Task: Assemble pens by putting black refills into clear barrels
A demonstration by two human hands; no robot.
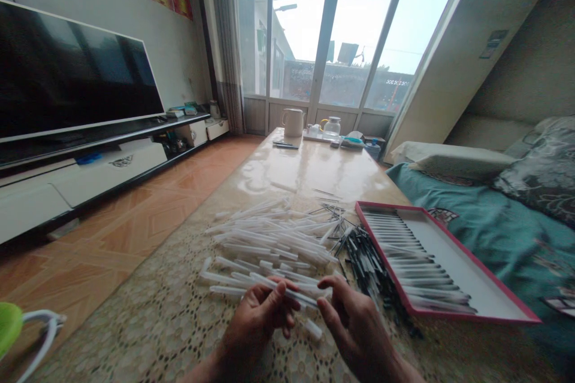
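My left hand (265, 306) is closed around a slim white pen barrel (300, 297), thumb on top, with the barrel slanting down to the right. At the barrel's right end is my right hand (354, 317). Its thumb tip meets or nearly meets that end, while the index finger stays apart above it. A small white cap (313, 328) lies on the table just below the barrel. Beyond my hands spreads a loose heap of white pen barrels (269, 233). To the right lies a pile of dark, slender pen parts (366, 260), with thin dark sticks (330, 209) behind it.
A pink-rimmed shallow box (471, 251) holds a row of pens (417, 251) on the right. The patterned table (179, 311) carries a beige kettle (293, 122) and a glass jar (332, 127) at its far end. A teal-covered sofa (507, 227) borders the right side.
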